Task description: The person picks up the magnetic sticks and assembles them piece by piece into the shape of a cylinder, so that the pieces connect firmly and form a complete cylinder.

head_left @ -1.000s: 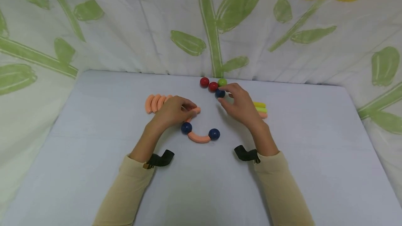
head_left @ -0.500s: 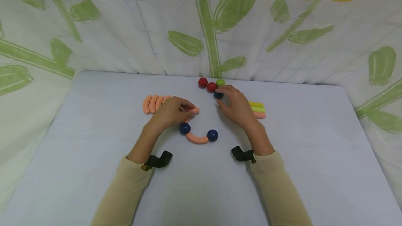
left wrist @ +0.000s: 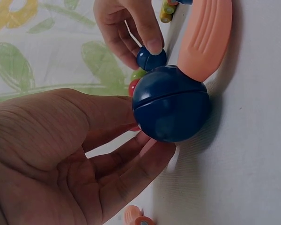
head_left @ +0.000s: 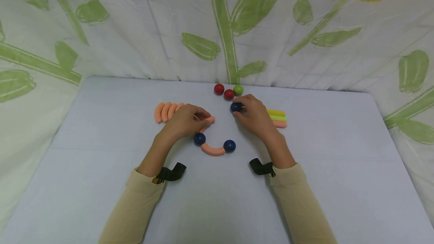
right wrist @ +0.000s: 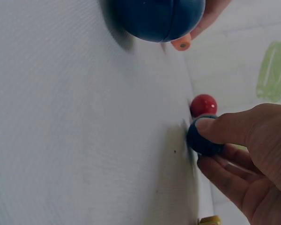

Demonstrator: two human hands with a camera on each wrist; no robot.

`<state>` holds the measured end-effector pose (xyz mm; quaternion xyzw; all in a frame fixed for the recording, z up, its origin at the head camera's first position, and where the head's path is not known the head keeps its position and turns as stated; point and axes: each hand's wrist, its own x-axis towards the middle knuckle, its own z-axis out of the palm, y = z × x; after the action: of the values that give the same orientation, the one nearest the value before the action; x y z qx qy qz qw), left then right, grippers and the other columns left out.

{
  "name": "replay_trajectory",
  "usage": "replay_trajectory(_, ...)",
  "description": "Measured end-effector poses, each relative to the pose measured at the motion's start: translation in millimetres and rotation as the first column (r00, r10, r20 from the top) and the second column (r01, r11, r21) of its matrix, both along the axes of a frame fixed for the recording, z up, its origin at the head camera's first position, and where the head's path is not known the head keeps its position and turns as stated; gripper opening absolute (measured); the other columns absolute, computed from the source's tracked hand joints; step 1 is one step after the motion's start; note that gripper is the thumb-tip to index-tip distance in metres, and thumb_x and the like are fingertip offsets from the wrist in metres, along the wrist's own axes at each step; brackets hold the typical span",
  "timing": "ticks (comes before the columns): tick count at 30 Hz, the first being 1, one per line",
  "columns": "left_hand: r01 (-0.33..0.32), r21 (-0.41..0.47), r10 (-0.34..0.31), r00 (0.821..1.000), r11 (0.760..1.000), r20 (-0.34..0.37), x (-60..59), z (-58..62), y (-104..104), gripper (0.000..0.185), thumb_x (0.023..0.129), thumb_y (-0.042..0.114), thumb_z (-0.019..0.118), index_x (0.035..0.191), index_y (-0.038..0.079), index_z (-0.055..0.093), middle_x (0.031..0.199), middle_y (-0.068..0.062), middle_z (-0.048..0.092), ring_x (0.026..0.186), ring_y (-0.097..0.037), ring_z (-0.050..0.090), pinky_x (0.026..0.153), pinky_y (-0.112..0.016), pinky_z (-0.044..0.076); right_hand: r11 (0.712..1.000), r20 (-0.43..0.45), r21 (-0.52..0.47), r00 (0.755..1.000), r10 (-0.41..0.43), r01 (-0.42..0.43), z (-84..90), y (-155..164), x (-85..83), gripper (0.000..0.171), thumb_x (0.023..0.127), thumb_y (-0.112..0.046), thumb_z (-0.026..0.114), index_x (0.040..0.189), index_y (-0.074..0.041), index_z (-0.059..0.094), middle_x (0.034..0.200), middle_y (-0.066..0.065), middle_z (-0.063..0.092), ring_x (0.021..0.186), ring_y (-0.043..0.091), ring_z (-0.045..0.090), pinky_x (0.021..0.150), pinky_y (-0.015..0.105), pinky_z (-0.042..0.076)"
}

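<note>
At right, the right hand (head_left: 255, 116) pinches a slippery-looking blue ball (head_left: 235, 107), best held mid-width; the left hand (head_left: 184, 121), an orange arc (head_left: 212, 119).

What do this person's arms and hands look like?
Plain beige sleeves cover the arms, ending short of the hands. A bent black piece juts inward at the end of each. The left hand and right hand wear no gloves.
</note>
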<state>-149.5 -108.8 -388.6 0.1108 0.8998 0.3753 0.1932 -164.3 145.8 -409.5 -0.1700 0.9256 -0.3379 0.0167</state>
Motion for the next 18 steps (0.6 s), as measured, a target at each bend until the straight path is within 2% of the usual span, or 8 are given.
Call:
replay_trajectory(4, -0.003, 0.005, 0.003, 1.000, 1.000, 0.006, 0.6, 0.9, -0.2, 0.029, 0.101, 0.024, 0.072, 0.126, 0.010, 0.077, 0.117, -0.008, 0.079, 0.108, -0.025, 0.073, 0.092, -0.041, 0.060, 1.000, 0.027, -0.015, 1.000, 0.015, -0.014, 1.9, 0.9, 1.0, 0.035, 0.096, -0.007, 0.077, 0.130, -0.001, 0.070, 0.127, 0.019, 0.070, 0.117, 0.033, 0.071, 0.103, 0.046, 0.058)
replay_trajectory(13, -0.005, 0.001, 0.005, 1.000, 1.000, 0.011, 0.1, -0.1, -0.4, 0.028, 0.101, 0.026, 0.072, 0.125, 0.012, 0.078, 0.114, -0.007, 0.080, 0.104, -0.022, 0.074, 0.084, -0.034, 0.059, 0.988, 0.110, -0.134, 0.990, 0.094, -0.079, 4.0, -0.2, 3.7, 0.033, 0.096, -0.006, 0.075, 0.128, -0.004, 0.069, 0.126, 0.015, 0.068, 0.120, 0.031, 0.072, 0.104, 0.045, 0.059)
replay_trajectory(18, 0.001, 0.000, -0.001, 1.000, 1.000, -0.001, -0.4, -1.3, -0.6, 0.028, 0.101, 0.025, 0.073, 0.125, 0.012, 0.078, 0.115, -0.007, 0.080, 0.105, -0.023, 0.074, 0.086, -0.036, 0.060, 0.984, 0.147, -0.144, 0.981, 0.130, -0.109, 2.5, -5.2, 4.2, 0.033, 0.096, -0.006, 0.076, 0.128, -0.005, 0.069, 0.127, 0.013, 0.069, 0.121, 0.029, 0.072, 0.107, 0.044, 0.058)
